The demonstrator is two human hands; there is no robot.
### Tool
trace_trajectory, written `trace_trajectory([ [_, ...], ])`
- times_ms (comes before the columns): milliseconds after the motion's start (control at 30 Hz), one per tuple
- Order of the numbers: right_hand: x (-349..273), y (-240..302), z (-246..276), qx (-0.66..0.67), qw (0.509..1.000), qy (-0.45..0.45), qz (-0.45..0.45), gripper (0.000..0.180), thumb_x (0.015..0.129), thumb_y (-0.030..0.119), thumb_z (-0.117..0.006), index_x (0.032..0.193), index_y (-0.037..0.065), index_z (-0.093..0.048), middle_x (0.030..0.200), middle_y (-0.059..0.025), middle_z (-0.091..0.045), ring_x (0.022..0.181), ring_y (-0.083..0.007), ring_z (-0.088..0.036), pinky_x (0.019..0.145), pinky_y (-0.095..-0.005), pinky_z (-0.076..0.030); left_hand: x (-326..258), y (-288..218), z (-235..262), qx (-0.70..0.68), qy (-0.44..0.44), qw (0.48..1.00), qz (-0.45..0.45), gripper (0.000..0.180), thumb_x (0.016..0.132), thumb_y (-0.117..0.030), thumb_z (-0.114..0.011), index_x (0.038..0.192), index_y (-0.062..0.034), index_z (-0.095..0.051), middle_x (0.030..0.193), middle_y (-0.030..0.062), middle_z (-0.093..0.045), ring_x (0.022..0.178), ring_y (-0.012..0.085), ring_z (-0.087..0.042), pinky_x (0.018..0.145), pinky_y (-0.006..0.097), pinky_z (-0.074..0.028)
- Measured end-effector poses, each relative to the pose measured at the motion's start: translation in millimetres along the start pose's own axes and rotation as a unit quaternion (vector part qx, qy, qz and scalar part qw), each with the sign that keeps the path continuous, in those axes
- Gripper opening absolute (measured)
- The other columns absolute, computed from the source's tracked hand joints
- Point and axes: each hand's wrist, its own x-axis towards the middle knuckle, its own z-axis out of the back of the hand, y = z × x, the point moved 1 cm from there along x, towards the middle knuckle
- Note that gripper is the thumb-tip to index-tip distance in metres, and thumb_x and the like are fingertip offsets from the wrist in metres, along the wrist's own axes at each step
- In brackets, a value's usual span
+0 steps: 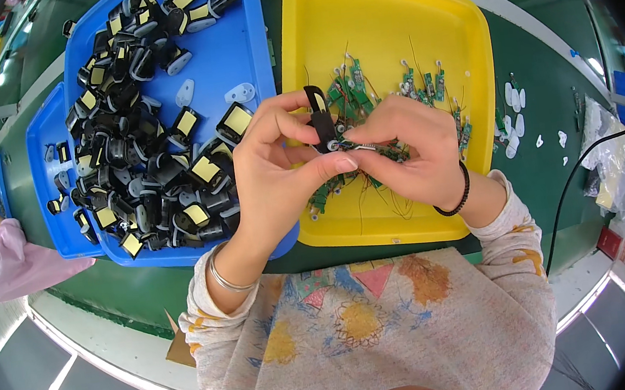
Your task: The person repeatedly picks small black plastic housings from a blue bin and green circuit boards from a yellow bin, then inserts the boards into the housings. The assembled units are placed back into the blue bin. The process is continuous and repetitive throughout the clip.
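Observation:
My left hand (pixel 271 153) grips a small black plastic housing (pixel 322 122), held upright between thumb and fingers above the near left part of a yellow tray (pixel 409 229). Close against it, my right hand (pixel 413 145) has thumb and forefinger pinched at the housing's lower end. A small round silvery part (pixel 334 145) and thin wires show between the two hands; the pinched end itself is hidden by the fingers. Under and around my hands lie several small green circuit boards (pixel 352 86) with thin wires attached.
On the left, a blue tray (pixel 245 45) holds a heap of black housings (pixel 130 146) with yellow pads and grey pieces. Farther left is another blue tray (pixel 50 190) and a person in a pink sleeve (pixel 23 259). White flat pieces (pixel 518 125), a black cable (pixel 559 198) and clear plastic bags (pixel 612 149) lie right.

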Motion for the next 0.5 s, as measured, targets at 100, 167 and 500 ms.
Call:
trace_trajectory([
  [100,-1.5,0.6,-2.3,0.007,1.000,0.005,0.012,0.014,0.066,0.001,-0.068,0.078,0.003,-0.062,0.067,-0.0061,-0.056,0.052,-0.0162,-0.055,0.045,-0.0241,-0.042,-0.1,-1.6,-1.3,-0.012,0.000,1.000,0.007,0.031,0.060,0.006,-0.075,0.077,0.0002,-0.049,0.111,0.0123,-0.044,0.089,0.0159,-0.057,0.069,0.026,-0.054],
  [167,-1.9,0.9,-2.6,0.004,1.000,0.006,0.011,0.013,0.066,0.001,-0.068,0.077,0.003,-0.062,0.067,-0.0058,-0.056,0.051,-0.0155,-0.054,0.045,-0.0240,-0.041,-0.4,-1.5,0.1,0.002,0.011,1.000,0.003,0.031,0.061,0.006,-0.074,0.077,0.0001,-0.049,0.111,0.0127,-0.044,0.088,0.0159,-0.057,0.069,0.026,-0.054],
  [500,1.4,-1.2,-0.9,-0.052,0.997,-0.031,0.051,0.016,0.063,0.000,-0.069,0.077,0.004,-0.063,0.068,-0.0064,-0.058,0.055,-0.0193,-0.056,0.046,-0.0257,-0.043,0.4,-0.9,1.2,0.033,-0.005,0.999,-0.004,0.031,0.059,0.007,-0.074,0.076,0.0006,-0.049,0.111,0.0128,-0.045,0.087,0.0158,-0.057,0.066,0.026,-0.055],
])
